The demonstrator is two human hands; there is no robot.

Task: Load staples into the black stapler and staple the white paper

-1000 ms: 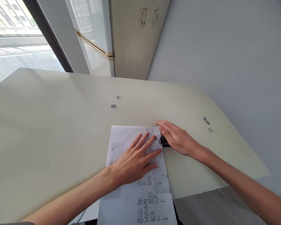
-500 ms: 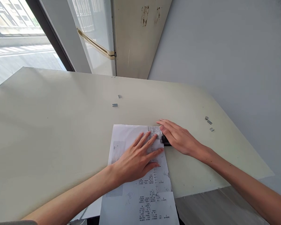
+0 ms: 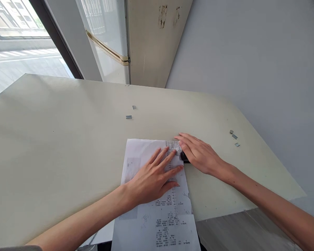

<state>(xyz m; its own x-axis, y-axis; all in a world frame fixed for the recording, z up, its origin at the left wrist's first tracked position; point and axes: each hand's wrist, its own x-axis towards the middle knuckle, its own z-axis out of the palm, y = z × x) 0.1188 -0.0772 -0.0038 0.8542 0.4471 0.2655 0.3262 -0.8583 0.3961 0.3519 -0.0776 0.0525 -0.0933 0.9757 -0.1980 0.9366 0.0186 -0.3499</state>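
Printed paper sheets (image 3: 170, 209) lie at the front edge of the pale table, their lower part reaching past it. My left hand (image 3: 153, 177) rests flat on the sheets with its fingers spread. At their upper right corner, my right hand (image 3: 199, 151) lies over a black object (image 3: 185, 158), likely a stapler, which is mostly hidden beneath the palm. The right fingers are stretched out, with the tips by the paper's top edge.
Small strips of staples (image 3: 128, 117) lie beyond the paper, and several more (image 3: 234, 136) are at the right on the table (image 3: 68, 139). A fridge (image 3: 151, 45) and a grey wall (image 3: 246, 52) stand behind the table.
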